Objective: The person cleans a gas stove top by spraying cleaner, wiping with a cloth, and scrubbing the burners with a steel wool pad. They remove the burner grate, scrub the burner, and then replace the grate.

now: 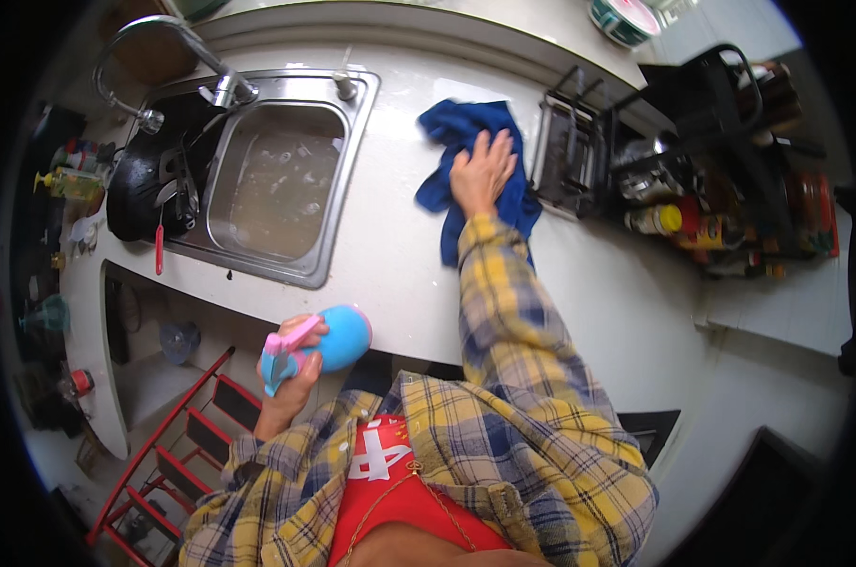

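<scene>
A blue spray bottle (343,339) with a pink trigger is gripped in my left hand (297,379). It lies tilted on its side in the air at the front edge of the white countertop (389,248). My right hand (481,173) rests flat, fingers extended, on top of a crumpled dark blue cloth (442,188). That cloth is spread on the counter between the sink and a black rack, slightly blurred at its left side. The palm hides the middle of the cloth.
Murky water stands in the steel sink (332,259). A chrome faucet (226,88) arches above a black wok (134,205) and utensils at left. The black rack (577,152) and several jars (655,220) stand at right. A red stepladder (162,439) is below left.
</scene>
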A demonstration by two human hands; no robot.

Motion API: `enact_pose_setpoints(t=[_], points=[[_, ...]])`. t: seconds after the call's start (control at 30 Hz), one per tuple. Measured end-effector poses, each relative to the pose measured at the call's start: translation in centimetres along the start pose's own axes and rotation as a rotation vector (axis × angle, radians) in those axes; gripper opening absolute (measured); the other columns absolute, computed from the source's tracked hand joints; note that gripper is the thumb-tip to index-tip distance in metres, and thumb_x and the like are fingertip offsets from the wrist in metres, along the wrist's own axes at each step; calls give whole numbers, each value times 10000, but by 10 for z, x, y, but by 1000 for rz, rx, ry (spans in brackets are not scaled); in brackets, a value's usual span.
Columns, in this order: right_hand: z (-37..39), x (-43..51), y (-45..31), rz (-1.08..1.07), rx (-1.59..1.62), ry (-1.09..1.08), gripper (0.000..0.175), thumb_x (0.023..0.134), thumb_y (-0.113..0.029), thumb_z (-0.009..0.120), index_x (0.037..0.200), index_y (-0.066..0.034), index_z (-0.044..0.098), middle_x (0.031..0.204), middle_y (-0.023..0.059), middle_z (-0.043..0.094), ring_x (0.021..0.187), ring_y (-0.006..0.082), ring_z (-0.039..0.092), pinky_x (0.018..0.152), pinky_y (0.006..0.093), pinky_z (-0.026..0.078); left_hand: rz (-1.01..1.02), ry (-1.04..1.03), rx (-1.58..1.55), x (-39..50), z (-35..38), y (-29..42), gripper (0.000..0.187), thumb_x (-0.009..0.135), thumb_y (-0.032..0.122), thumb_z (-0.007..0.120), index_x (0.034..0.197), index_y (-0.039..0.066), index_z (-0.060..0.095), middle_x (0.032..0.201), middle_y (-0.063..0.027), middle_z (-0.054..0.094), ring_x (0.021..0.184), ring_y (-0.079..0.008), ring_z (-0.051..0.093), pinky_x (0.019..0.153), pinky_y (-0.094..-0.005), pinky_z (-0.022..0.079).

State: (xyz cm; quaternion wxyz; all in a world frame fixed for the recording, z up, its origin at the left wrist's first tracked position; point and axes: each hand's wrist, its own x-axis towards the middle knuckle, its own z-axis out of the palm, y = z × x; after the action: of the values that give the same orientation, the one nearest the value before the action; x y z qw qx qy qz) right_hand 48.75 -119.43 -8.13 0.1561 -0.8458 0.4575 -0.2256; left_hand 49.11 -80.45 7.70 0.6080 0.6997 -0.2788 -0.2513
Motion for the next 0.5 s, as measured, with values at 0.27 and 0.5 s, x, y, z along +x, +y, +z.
enact_pose_setpoints(t=[0.27, 0.5], points=[[61, 111, -39, -246, 29, 72, 425, 730, -285, 584, 1060, -42, 696, 1261, 212, 575, 1211, 364, 497, 1032, 501, 366, -33, 171, -156, -22, -37, -13, 245, 837, 34, 579, 1081, 42, 560, 1185, -152, 600, 1168, -292, 551, 1050, -483, 394], [-21, -94, -49, -704, 439, -409, 472, 717, -73, 616, 1185, -66, 676, 1402, 159, 539, 1358, 321, 456, 1151, 487, 306, 61, 120, -179, 0, -46, -19, 248, 844, 3, 575, 1091, 27, 559, 1179, -151, 609, 1174, -292, 562, 1059, -483, 401]])
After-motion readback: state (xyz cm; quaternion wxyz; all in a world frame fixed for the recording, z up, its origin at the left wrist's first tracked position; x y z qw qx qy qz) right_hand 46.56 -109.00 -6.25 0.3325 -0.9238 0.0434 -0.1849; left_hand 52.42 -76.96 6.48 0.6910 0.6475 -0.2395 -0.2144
